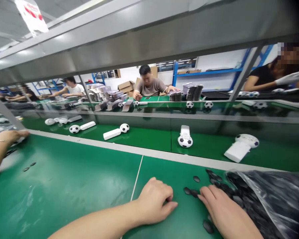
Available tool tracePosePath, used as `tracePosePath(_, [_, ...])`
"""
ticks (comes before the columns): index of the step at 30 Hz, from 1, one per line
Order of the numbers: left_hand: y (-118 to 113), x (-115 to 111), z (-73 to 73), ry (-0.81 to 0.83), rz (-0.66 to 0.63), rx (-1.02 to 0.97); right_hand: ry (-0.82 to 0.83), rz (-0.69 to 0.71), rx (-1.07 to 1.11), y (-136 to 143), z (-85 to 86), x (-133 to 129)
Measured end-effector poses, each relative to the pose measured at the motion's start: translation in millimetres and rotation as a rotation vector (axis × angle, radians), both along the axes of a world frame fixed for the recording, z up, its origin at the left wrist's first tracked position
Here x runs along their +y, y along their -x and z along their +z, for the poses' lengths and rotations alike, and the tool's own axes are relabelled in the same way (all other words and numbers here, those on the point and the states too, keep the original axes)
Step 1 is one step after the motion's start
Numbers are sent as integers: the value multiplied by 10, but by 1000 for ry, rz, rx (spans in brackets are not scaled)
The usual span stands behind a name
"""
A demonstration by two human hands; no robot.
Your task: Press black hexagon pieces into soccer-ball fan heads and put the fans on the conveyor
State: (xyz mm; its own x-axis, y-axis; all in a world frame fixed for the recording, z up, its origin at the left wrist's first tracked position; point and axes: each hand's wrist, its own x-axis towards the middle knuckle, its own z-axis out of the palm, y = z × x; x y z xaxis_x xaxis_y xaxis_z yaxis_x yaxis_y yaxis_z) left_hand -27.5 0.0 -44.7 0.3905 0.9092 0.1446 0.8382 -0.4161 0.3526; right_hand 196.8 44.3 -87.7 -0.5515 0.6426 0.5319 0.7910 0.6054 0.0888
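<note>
My left hand [156, 202] rests on the green work surface [84, 186], its fingers curled in and the thumb a little apart; nothing shows in it. Beside it, my right hand [224, 212] has its fingers together and pointing down at a small flat black piece [194, 193], which its fingertips grip at the edge. A second black piece [187, 190] lies just left of that one. More loose black pieces [208, 227] lie around the right hand. At the right, a heap of black pieces [239, 189] spills from a clear plastic bag [276, 196].
Beyond a pale rail [164, 156], a green belt [149, 139] carries white handled devices with football-patterned heads [185, 140]. A co-worker's hand [8, 137] is at the left edge. Another person [149, 84] sits opposite near stacked boxes [193, 91]. A metal beam [139, 43] crosses overhead.
</note>
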Motion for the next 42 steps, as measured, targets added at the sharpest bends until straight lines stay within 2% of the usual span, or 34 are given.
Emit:
tracePosePath(4, [-4, -10, -5, 40, 24, -44, 30, -24, 9, 46, 4, -10])
tracePosePath(9, [-21, -28, 19, 73, 17, -43, 37, -51, 57, 91, 160, -69])
tracePosePath(13, [-36, -34, 23, 102, -23, -22, 17, 4, 101, 130, 290, -147])
tracePosePath(17, [-41, -8, -4, 98, -34, 6, 65, 86, 129, 179, 337, -230])
tracePosePath(22, [-36, 44, -37, 105, -53, 52, 134, 113, 153, 200, 358, -293])
tracePosePath(31, [-51, 84, -1, 197, -33, 154, 47, 149, 50, 200, 350, -311])
tracePosePath(35, [-51, 81, 27, 207, -47, 147, 167, 103, -7, 202, 299, -292])
tracePosePath(42, [-34, 72, -24, 121, -54, 108, 291, 144, -61, 237, 225, -305])
